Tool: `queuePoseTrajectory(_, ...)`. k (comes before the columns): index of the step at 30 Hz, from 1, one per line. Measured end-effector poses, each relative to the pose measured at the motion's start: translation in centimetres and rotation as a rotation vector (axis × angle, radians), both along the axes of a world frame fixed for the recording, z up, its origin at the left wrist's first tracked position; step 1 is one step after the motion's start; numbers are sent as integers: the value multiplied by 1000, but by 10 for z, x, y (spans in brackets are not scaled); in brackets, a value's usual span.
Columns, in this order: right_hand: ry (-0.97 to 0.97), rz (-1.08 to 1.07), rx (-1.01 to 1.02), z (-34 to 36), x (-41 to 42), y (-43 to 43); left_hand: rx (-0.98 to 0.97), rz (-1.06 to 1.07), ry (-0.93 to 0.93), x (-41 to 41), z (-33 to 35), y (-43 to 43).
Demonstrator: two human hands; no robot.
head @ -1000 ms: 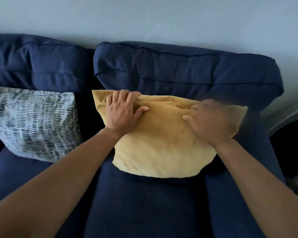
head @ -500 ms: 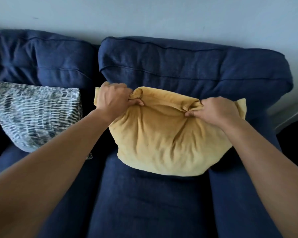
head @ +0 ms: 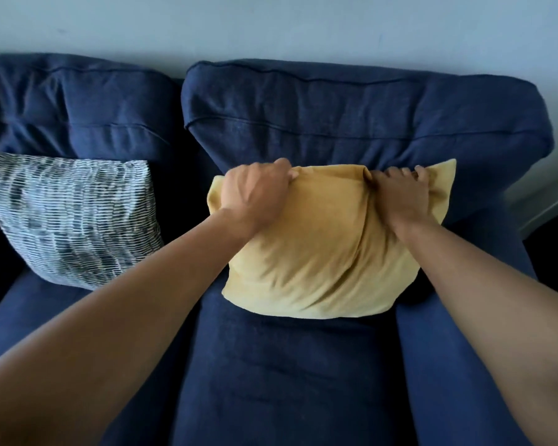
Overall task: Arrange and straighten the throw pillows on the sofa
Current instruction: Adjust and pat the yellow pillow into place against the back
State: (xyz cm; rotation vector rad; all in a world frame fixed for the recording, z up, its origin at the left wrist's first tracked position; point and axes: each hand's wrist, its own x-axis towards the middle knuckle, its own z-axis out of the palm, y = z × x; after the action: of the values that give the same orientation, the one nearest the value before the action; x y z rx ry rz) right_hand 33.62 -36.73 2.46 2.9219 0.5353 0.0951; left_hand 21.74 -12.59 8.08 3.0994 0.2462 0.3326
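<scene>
A yellow throw pillow (head: 316, 252) leans against the right back cushion (head: 351, 120) of a dark blue sofa, its lower edge on the seat. My left hand (head: 255, 193) grips its upper left edge in a fist. My right hand (head: 400, 194) clutches the upper right edge, fingers curled over the top, and a deep crease runs down the fabric between them. A blue-and-white patterned pillow (head: 74, 217) rests against the left back cushion (head: 71, 104), untouched.
The sofa's seat cushion (head: 281, 375) stretches toward me below the yellow pillow. The right armrest (head: 458, 365) runs along the right side. A pale wall (head: 271, 24) rises behind the sofa, and dark floor shows at the far right.
My hands went from lying flat on the yellow pillow to gripping its top edge, then shifted it back and upright against the back cushion; my right hand moved closer to the right corner.
</scene>
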Motion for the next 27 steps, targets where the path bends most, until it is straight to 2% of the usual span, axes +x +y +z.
queuePoseTrajectory(5, 44, 30, -47, 2, 0, -6, -88, 40, 176, 12, -5, 3)
queuePoseTrajectory(8, 18, 33, 26, 4, -11, 4, 18, 94, 131, 14, -17, 25)
queuePoseTrajectory(10, -85, 68, 138, 12, -18, 12, 81, 135, 57, 16, -21, 41)
queuePoseTrajectory(13, -233, 38, 247, 28, -18, 13, 17, 116, -127, 26, -17, 56)
queuePoseTrajectory(15, -245, 7, 292, 32, -23, 9, -11, 80, -211, 30, -13, 57)
queuePoseTrajectory(20, -172, 26, 260, 11, -41, -5, -30, 44, -151, 18, -23, 44)
queuePoseTrajectory(22, -174, 52, 305, 8, -35, -8, -54, 46, -174, 12, -27, 40)
queuePoseTrajectory(25, -231, 54, 385, 11, -22, -7, -179, 100, -397, -1, -32, 34)
queuePoseTrajectory(27, -323, -81, 488, 13, -25, -14, -293, 208, -551, -19, -42, 31)
